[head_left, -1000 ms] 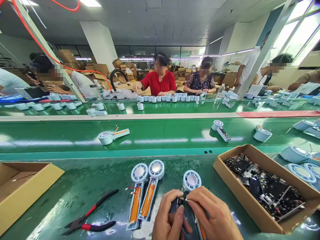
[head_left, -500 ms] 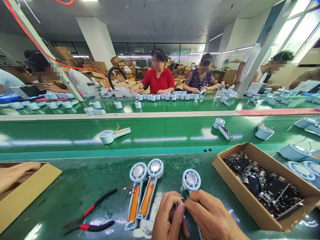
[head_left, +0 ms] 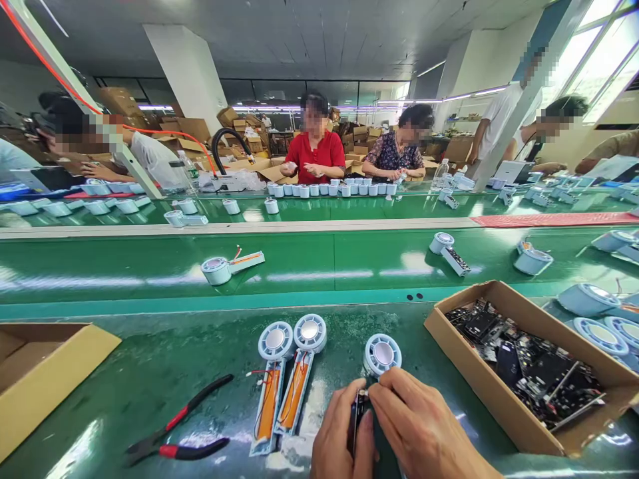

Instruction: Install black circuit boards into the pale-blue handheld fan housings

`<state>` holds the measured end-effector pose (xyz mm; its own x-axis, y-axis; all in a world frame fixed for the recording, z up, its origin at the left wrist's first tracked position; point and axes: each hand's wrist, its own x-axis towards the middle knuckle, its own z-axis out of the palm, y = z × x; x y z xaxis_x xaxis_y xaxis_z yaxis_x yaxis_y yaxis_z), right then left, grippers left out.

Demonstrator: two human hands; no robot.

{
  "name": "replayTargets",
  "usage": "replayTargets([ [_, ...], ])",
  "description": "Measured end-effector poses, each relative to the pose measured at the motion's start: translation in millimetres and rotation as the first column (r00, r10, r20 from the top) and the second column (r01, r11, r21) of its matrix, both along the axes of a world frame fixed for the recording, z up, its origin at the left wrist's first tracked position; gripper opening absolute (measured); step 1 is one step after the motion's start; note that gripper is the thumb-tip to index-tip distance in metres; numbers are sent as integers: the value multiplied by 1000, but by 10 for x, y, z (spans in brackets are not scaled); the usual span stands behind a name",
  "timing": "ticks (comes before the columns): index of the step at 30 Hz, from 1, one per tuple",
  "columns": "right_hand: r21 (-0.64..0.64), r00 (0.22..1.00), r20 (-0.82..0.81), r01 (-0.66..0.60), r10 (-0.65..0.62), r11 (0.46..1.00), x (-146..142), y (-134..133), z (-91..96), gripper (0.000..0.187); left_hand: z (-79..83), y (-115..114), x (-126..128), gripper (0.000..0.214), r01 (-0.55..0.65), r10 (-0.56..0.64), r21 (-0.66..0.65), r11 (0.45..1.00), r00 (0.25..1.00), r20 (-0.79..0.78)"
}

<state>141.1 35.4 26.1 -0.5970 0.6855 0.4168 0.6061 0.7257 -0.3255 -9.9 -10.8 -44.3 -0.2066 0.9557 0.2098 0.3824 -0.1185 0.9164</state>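
At the near edge of the green bench, my left hand (head_left: 339, 439) pinches a small black circuit board (head_left: 355, 412), held upright between thumb and fingers. My right hand (head_left: 424, 432) closes its fingertips on the top of the same board. Both hands cover the handle of a pale blue fan unit (head_left: 382, 354), whose round head shows just beyond them. Two more fan units (head_left: 292, 362) with orange batteries and red wires lie side by side to the left.
Red-handled pliers (head_left: 180, 432) lie at the lower left, near an open cardboard box (head_left: 60, 372). A cardboard box of black circuit boards (head_left: 529, 369) stands to the right. Fan parts (head_left: 227, 266) ride the green conveyor beyond. Several people sit across the line.
The board has turned from lying flat to standing on edge between my fingers. Someone's hand that reached into the left box half a second ago is gone. The parts on the conveyor have shifted slightly right.
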Motion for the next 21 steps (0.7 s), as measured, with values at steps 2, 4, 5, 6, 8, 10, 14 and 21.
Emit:
replayTargets([
  [2, 20, 999, 28, -17, 17, 1000, -10, 4, 16, 32, -58, -12, 17, 35, -26, 30, 64, 998, 998, -58],
  [4, 41, 998, 45, -43, 41, 998, -22, 22, 29, 33, -94, -21, 25, 36, -24, 32, 103, 994, 996, -80],
  [5, 42, 997, 47, -61, 59, 997, -27, 34, 32, 34, -98, -22, 23, 37, -16, 25, 114, 993, 997, -78],
  [6, 37, 996, 39, -79, 78, 996, -31, 46, 32, 35, -92, -20, 16, 37, -5, 13, 116, 993, 998, -67],
  [8, -5, 995, -2, -99, 99, 995, -36, 67, 22, 36, -51, -8, -4, 37, 23, -21, 88, 996, 1000, -18],
  [10, -53, 993, -78, -95, 91, 994, -32, 79, -1, 35, 13, 9, -25, 38, 54, -55, 17, 998, 997, 59],
  [14, -78, 977, -204, -83, 65, 994, -10, 75, -51, 28, 116, 24, -35, 50, 114, -82, -140, 984, 972, 219],
  [21, -39, 985, -156, -85, 78, 996, -3, 66, -57, 32, 54, -3, -9, 47, 135, -111, -92, 987, 968, 224],
])
